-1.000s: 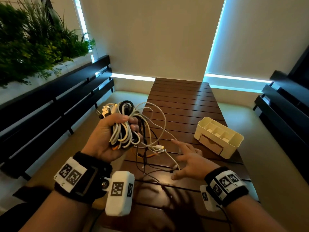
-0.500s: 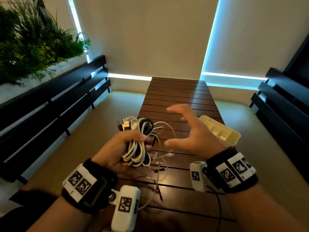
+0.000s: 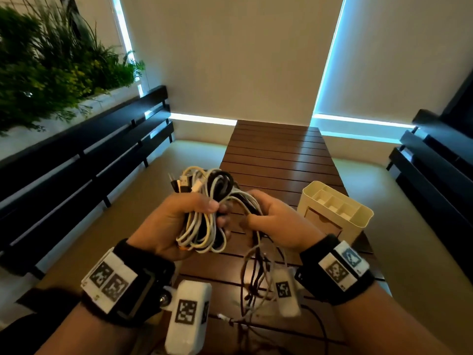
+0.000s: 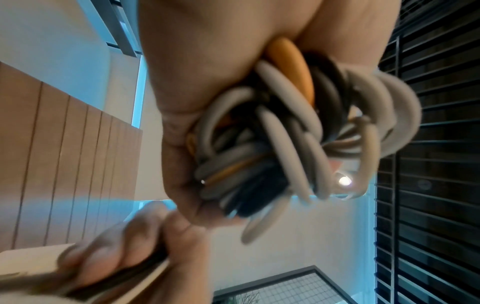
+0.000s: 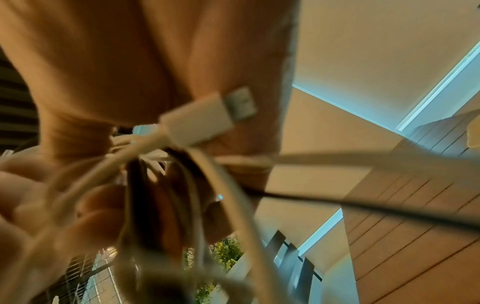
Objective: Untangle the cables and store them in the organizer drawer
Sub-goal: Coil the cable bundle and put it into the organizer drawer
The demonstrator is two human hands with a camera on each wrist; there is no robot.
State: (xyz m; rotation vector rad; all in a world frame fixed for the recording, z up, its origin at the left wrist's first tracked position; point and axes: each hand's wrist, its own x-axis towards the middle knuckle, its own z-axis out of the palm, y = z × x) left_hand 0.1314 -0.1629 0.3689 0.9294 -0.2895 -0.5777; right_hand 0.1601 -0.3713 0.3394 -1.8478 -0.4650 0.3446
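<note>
Above the slatted bench (image 3: 279, 160), the left hand (image 3: 169, 224) clenches the cable bundle (image 3: 204, 216) while the right hand (image 3: 276, 221) grips loose strands beside it; the organizer (image 3: 358, 219) waits nearby. Best practice: free one plug end and feed it back through gently, without yanking.

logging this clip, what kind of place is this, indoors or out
Probably a covered balcony or terrace-style sitting nook: a slatted wooden table flanked by dark slatted benches, a planter of greenery on the left, and drawn roller blinds with daylight at their edges.
</note>
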